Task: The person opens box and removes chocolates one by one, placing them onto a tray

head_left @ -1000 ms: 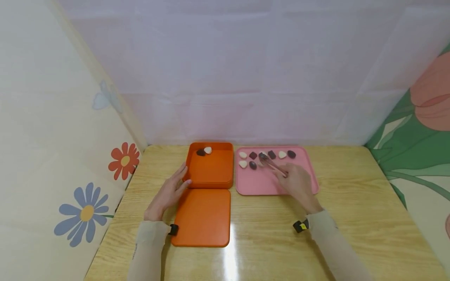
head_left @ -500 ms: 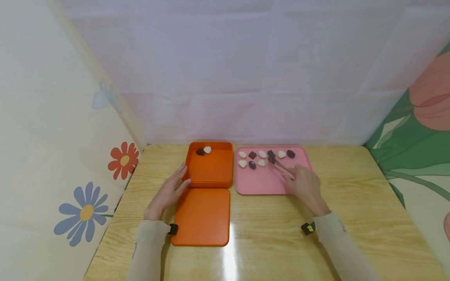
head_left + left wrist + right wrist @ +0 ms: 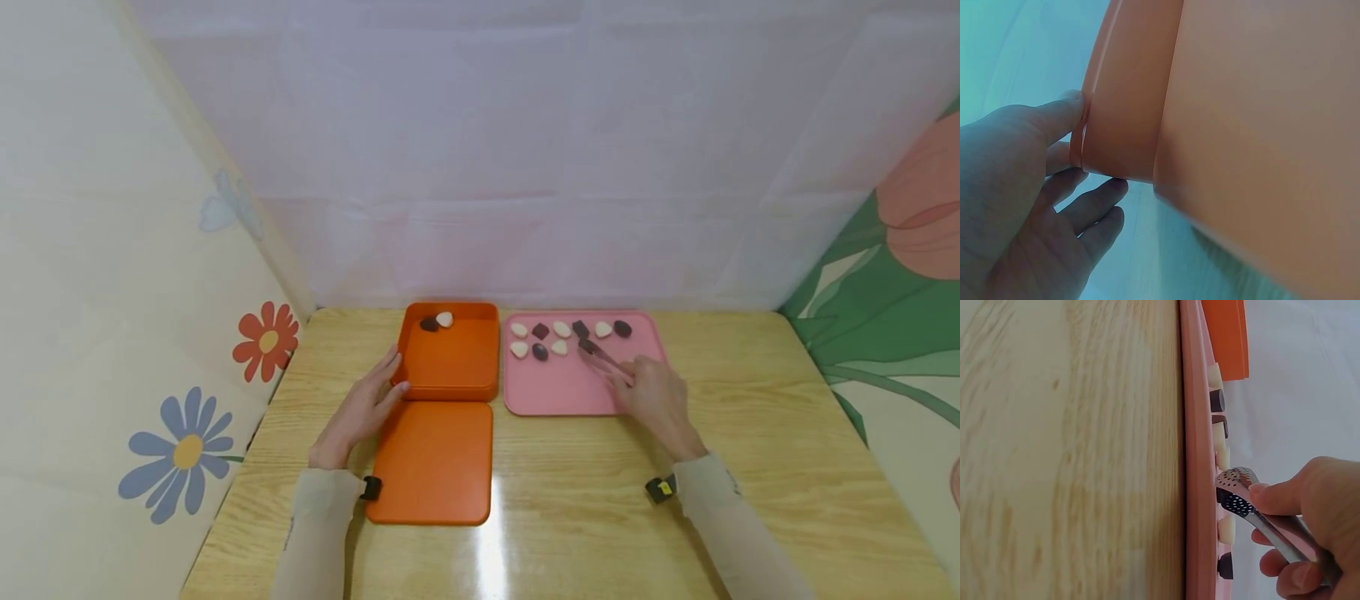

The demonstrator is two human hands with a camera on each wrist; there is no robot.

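My right hand (image 3: 654,404) holds metal tongs (image 3: 611,362) with perforated ends, over the pink tray (image 3: 555,400). Their tips are just in front of a dark square piece (image 3: 581,329); a dark piece (image 3: 1220,495) shows beside them in the right wrist view, but I cannot tell whether they grip it. White and dark chocolate-like pieces lie in two rows on the tray. At the orange box (image 3: 450,367), my left hand (image 3: 358,417) touches the near left corner with fairly straight fingers (image 3: 1063,115). A dark piece (image 3: 429,324) and a white piece (image 3: 445,319) sit inside the box.
An orange lid (image 3: 435,467) lies flat on the wooden table (image 3: 570,500), directly in front of the box. The pink tray stands close to the box's right side. A pale cloth backdrop (image 3: 480,167) rises behind, with flower-printed panels at both sides.
My right hand and the tongs have shifted right, from over a white piece in the back row to just in front of the dark square piece. The left hand has stayed at the box.
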